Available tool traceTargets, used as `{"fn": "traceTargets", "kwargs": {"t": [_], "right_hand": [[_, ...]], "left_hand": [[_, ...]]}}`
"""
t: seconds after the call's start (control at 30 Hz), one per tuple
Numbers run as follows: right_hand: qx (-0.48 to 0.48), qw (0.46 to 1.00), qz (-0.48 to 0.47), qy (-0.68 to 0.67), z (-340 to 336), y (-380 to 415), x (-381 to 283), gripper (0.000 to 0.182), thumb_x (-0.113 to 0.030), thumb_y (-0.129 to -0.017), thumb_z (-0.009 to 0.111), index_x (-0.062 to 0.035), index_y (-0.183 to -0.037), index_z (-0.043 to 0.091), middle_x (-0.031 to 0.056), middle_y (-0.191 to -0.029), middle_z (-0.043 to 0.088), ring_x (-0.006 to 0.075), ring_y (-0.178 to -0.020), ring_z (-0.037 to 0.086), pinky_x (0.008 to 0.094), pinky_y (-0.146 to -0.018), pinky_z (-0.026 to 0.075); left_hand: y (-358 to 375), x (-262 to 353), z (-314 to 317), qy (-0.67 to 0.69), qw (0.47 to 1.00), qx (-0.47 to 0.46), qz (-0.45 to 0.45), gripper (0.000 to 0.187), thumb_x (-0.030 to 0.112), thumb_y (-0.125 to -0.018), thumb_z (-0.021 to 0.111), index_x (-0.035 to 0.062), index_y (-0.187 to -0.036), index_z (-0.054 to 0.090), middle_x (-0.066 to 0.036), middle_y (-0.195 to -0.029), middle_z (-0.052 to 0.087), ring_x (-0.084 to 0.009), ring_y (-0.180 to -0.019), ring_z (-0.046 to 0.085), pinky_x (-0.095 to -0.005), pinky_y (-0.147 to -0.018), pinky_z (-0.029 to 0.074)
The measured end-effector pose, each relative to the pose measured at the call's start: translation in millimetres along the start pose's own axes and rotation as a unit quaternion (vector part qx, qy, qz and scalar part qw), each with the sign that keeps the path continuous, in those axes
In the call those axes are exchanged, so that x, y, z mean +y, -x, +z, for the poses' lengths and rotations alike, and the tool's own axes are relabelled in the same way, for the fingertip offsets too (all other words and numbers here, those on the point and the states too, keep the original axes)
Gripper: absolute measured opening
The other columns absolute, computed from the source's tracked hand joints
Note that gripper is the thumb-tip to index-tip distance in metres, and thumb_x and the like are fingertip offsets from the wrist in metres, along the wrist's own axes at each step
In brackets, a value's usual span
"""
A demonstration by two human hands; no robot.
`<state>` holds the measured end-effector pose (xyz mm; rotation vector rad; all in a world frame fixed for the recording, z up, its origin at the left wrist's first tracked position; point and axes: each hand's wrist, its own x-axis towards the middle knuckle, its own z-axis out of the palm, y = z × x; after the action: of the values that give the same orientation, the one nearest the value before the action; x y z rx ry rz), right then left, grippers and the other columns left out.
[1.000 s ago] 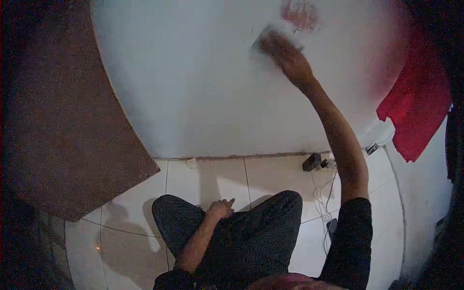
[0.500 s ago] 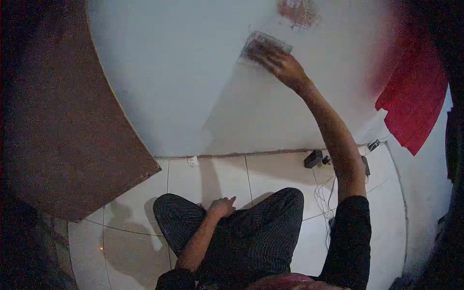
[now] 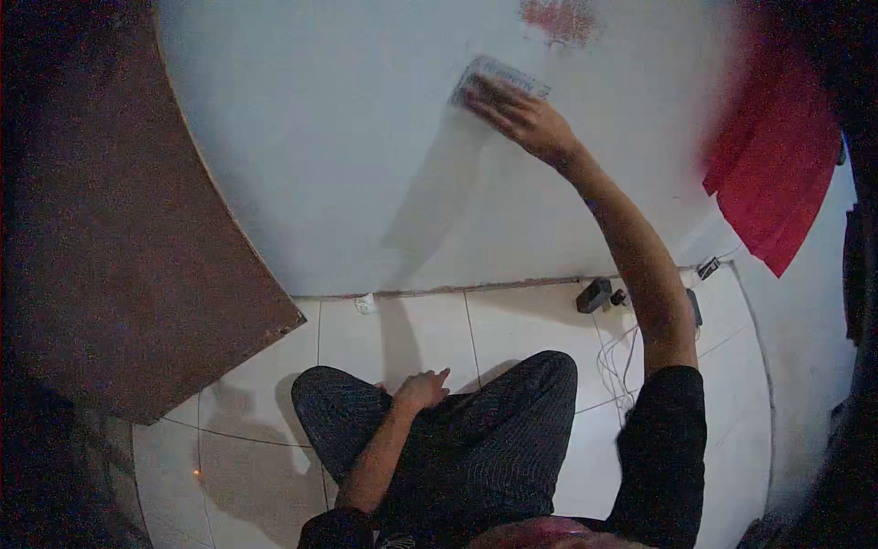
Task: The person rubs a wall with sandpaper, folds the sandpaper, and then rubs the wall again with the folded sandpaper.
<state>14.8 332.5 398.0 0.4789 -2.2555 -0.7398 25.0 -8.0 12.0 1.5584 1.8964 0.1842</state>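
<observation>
My right hand (image 3: 521, 114) presses a pale sheet of sandpaper (image 3: 501, 69), with dark print on its back, flat against the white wall (image 3: 347, 156). Its fingers lie over the sheet and hide part of it. Above and to the right, a rough reddish patch (image 3: 560, 20) shows on the wall. My left hand (image 3: 422, 391) rests in my lap between my knees, holding nothing, its index finger stretched out and the others partly hidden.
A brown board (image 3: 119, 210) leans at the left. Red cloth (image 3: 773, 174) hangs at the right. Black power adapters (image 3: 594, 296) and thin white cables (image 3: 617, 361) lie on the tiled floor (image 3: 421, 325) by the wall's foot.
My right hand and the sandpaper have shifted slightly up the wall, and more of the print shows. My left hand stays in my lap. The view has tilted slightly.
</observation>
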Motion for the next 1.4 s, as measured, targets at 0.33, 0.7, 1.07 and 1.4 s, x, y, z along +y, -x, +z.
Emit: {"fn": "traceTargets", "kwargs": {"t": [0.33,0.7,1.07,1.4], "right_hand": [[-0.036,0.999,0.0,-0.017,-3,-11,5,0.06,0.003,-0.083,0.053,-0.0105,-0.141,0.045,0.0141,-0.147,0.041,0.0386,-0.137,0.035,0.0463,-0.112,0.032],[0.23,0.903,0.341,0.12,-13,-24,1,0.053,0.005,-0.083,0.053,-0.0115,-0.134,0.053,0.0111,-0.141,0.05,0.0329,-0.134,0.041,0.0417,-0.103,0.046],[-0.029,0.998,0.003,0.057,-18,-12,-1,0.053,0.003,-0.086,0.054,-0.0095,-0.137,0.049,0.0079,-0.144,0.046,0.032,-0.135,0.039,0.0399,-0.105,0.045],[0.28,0.848,0.437,0.105,-8,-20,4,0.052,0.0,-0.086,0.053,-0.0148,-0.135,0.051,0.0045,-0.14,0.051,0.0308,-0.131,0.045,0.0409,-0.107,0.043]], "left_hand": [[0,0,2,0.004,1.0,0.002,0.0,0.062,0.038,-0.093,0.052,0.015,-0.147,0.033,-0.022,-0.126,0.056,-0.0388,-0.114,0.056,-0.0517,-0.095,0.046],[6,1,3,0.021,0.999,0.029,0.012,0.06,0.039,-0.093,0.051,0.0142,-0.145,0.035,-0.022,-0.123,0.058,-0.0382,-0.112,0.058,-0.0507,-0.094,0.047],[1,-1,6,-0.016,1.0,0.01,-0.012,0.061,0.039,-0.093,0.052,0.0145,-0.146,0.035,-0.022,-0.123,0.057,-0.0403,-0.111,0.058,-0.0516,-0.094,0.047],[0,8,4,-0.004,0.999,-0.048,-0.024,0.062,0.039,-0.094,0.051,0.0152,-0.148,0.031,-0.024,-0.129,0.053,-0.0407,-0.117,0.054,-0.0501,-0.099,0.044]]}}
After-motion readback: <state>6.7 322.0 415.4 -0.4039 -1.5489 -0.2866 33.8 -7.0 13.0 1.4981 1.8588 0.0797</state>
